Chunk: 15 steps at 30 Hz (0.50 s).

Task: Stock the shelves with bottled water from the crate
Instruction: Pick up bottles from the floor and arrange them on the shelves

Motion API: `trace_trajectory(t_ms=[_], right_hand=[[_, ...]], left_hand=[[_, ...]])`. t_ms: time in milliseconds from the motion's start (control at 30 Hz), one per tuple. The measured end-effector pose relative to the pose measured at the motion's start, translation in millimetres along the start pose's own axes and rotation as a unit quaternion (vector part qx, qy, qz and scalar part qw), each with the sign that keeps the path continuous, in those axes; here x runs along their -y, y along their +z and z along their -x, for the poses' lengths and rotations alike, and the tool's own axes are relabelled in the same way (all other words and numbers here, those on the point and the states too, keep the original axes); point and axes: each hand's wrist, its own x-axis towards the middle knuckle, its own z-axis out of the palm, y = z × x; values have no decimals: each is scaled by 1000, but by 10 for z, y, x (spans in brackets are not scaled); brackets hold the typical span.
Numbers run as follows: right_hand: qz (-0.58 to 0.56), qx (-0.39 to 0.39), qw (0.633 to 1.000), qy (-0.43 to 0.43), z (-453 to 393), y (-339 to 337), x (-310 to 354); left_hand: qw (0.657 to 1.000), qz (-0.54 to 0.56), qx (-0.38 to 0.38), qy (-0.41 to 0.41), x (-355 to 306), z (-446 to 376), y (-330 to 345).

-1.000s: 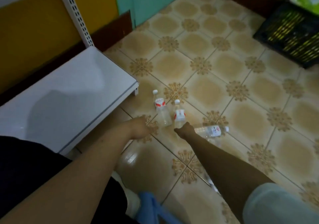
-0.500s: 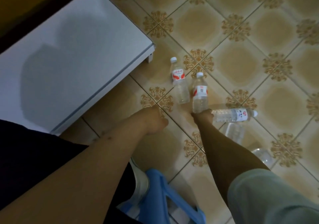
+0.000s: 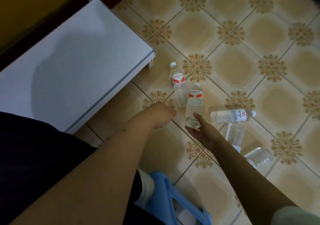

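Clear bottle (image 3: 193, 107) sits low in the right hand (image 3: 199, 131), gripped at its base above the floor (image 3: 225, 34); left hand (image 3: 161, 114) is loosely curled, empty, so steady it before reaching the shelf (image 3: 74, 65).

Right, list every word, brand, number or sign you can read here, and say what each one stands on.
Nothing can be read with certainty.
Upright bottle near the shelf: red and white label with red script, too blurred to read.
Bottle in the right hand: the bottle has the same red and white label, script blurred.
Lying bottle: white label with a red mark and dark characters, too small to read.
Other bottles at lower right: no label visible.
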Motion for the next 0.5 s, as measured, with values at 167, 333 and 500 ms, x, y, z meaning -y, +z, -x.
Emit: trace_trajectory(t_ms=[167, 333, 500], right_hand=[[30, 85, 996, -25, 678, 297, -77], [85, 173, 977, -86, 1326, 704, -108], [332, 176, 913, -158, 1758, 985, 16]], left_hand=[[998, 58, -11, -5, 41, 125, 3], [959, 275, 53, 32, 88, 396, 16], [941, 322, -43, 93, 239, 728, -18]])
